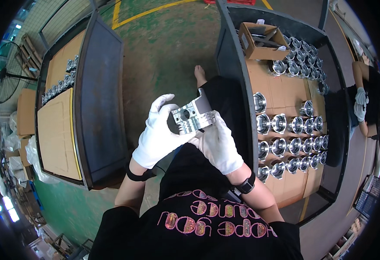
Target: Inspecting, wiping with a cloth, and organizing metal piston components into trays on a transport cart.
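Observation:
A shiny metal piston [184, 123] is held in front of my body, tilted on its side so that its pin hole and ring grooves show. White gloves cover both hands. My left hand [158, 135] grips the piston from the left, its thumb along the lower edge and its upper fingers curled near the top. From the lower right, my right hand [219, 145] closes on the grooved end. The fingers behind the piston are hidden.
On my right, a metal-framed bench [252, 130] carries cardboard, rows of pistons [278, 146] and an open carton [265, 52]. A dark cart [101, 99] with more pistons [60, 86] stands left. Another person's gloved hand [360, 104] is at far right.

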Tool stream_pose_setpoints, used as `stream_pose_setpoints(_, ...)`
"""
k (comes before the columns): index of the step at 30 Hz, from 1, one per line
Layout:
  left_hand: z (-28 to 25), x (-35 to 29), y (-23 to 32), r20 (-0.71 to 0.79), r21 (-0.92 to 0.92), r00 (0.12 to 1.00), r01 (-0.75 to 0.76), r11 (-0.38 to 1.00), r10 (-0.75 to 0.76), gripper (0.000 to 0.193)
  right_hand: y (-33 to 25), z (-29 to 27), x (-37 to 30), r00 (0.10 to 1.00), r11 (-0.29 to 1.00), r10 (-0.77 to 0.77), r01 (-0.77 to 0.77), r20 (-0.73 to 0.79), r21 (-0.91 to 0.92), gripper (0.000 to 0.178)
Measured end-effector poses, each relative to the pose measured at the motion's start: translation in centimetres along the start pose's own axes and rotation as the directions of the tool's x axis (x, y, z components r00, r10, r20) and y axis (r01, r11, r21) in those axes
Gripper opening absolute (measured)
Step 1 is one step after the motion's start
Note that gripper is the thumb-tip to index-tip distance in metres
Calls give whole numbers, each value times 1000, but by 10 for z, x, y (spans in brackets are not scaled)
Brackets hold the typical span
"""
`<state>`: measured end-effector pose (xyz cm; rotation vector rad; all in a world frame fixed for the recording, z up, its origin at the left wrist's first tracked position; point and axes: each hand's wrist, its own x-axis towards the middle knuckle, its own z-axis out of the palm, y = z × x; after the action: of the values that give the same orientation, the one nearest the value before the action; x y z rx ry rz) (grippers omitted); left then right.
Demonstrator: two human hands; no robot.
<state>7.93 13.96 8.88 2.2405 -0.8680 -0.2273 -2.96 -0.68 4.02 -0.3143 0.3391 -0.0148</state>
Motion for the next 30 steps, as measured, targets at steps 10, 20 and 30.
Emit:
stream_pose_setpoints(10,4,0,-5,-68,6,995,-68,998,68,61,-3,3,-3,999,996,-38,40,25,-74,42)
stream_pose_setpoints(20,3,0,4,-129,101,970,-192,976,204,62,2,-10,18,980,943,172,-194,104,272,42)
stream_pose_setpoints(30,0,3,22,-107,163,977,-168,972,187,59,14,-27,20,868,794,488,-486,96,365,53)
